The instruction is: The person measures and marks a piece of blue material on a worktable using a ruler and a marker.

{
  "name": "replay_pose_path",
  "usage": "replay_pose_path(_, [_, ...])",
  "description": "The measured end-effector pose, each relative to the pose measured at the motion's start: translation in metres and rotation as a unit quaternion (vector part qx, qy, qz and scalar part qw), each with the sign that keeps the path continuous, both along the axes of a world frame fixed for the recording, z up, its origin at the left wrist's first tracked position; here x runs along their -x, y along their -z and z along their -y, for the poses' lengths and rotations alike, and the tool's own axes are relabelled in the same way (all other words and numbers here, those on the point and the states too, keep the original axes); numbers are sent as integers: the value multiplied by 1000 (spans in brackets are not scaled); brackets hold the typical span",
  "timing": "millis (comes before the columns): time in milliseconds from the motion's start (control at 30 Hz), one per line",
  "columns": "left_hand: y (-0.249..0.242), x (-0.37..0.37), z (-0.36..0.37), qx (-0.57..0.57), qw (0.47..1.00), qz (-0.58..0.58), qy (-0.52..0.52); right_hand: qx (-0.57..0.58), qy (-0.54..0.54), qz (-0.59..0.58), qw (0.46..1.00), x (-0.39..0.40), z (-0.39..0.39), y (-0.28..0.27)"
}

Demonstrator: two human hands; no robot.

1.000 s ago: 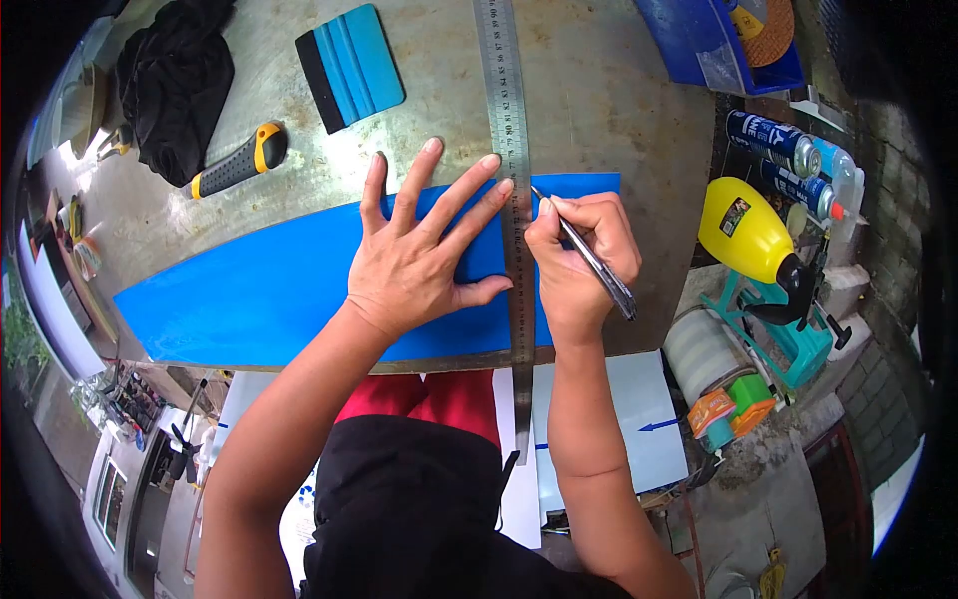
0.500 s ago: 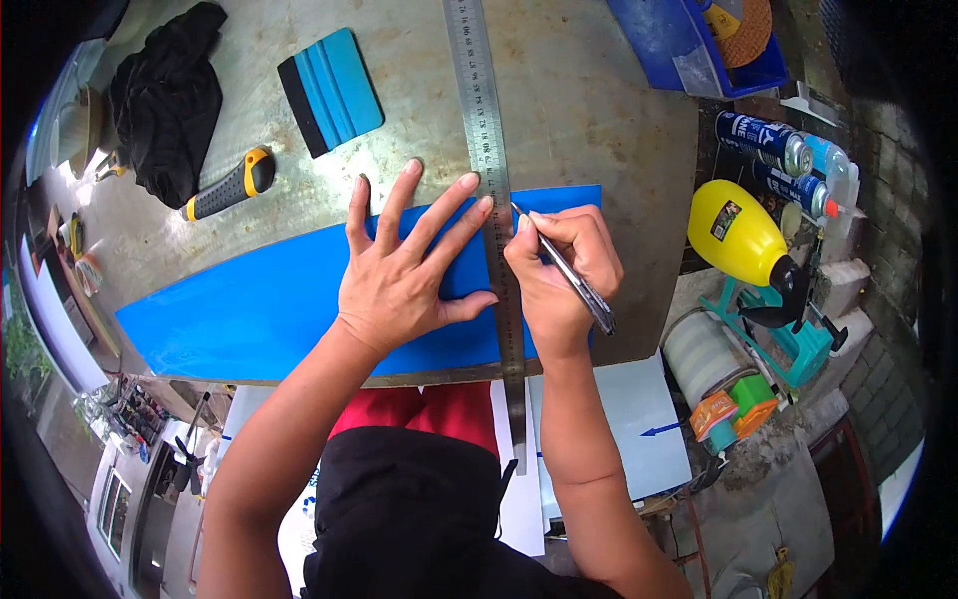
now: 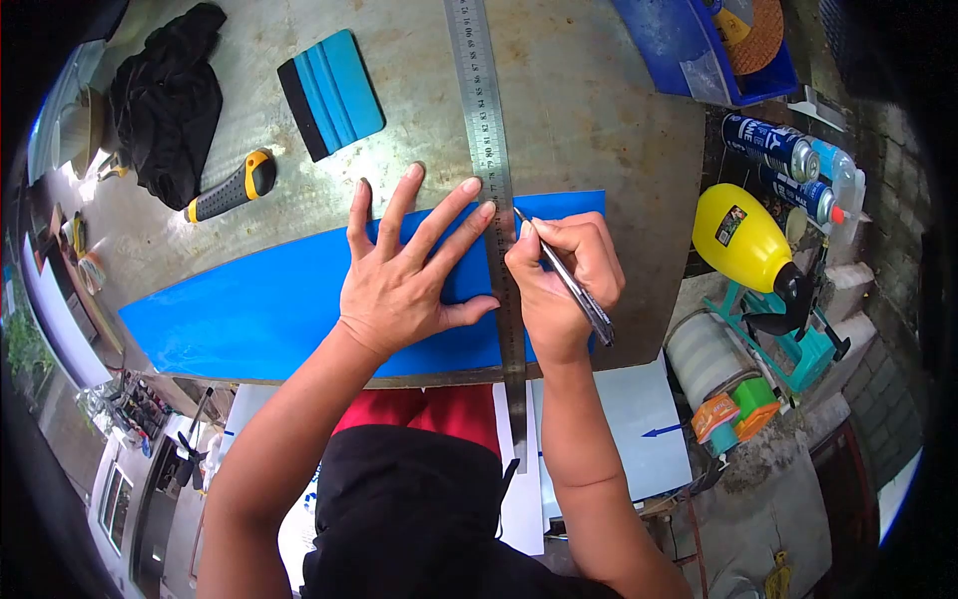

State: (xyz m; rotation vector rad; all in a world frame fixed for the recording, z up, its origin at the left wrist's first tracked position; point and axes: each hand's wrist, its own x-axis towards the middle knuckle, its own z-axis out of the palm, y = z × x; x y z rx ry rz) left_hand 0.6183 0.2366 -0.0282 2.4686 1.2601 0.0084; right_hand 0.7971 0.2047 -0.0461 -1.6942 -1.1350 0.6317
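A blue sheet (image 3: 239,299) lies along the near edge of the metal table. Across it runs a long steel ruler (image 3: 483,110), reaching past the table edge toward my body. My left hand (image 3: 404,260) is spread flat, palm on the blue sheet, with fingertips at the ruler's left edge. My right hand (image 3: 569,270) grips a dark pen (image 3: 579,290), its tip on the blue sheet beside the ruler's right edge, near the sheet's far border. Beyond the left hand lie a light-blue squeegee (image 3: 334,95) and a yellow-and-black utility knife (image 3: 232,187).
A black cloth (image 3: 170,100) lies at the far left of the table. A blue bin (image 3: 689,45) stands at the far right. Off the right side are spray cans (image 3: 768,145), a yellow spray bottle (image 3: 738,235) and a teal stand (image 3: 808,349). White sheets (image 3: 619,439) are below the table edge.
The view has shifted very slightly. Both hands, the ruler and the blue sheet keep the same arrangement, and the pen tip stays at about the same place beside the ruler.
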Motion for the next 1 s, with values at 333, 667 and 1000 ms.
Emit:
replay_pose_path(333, [-1, 0, -1, -1, 1000, 4, 0, -1, 2, -8, 1000, 0, 1, 2])
replay_pose_path(667, [0, -1, 0, -7, 1000, 5, -3, -7, 4, -9, 1000, 0, 0, 1])
replay_pose_path(1000, [0, 0, 1, -22, 1000, 7, 0, -73, 35, -278, 957, -22, 25, -24])
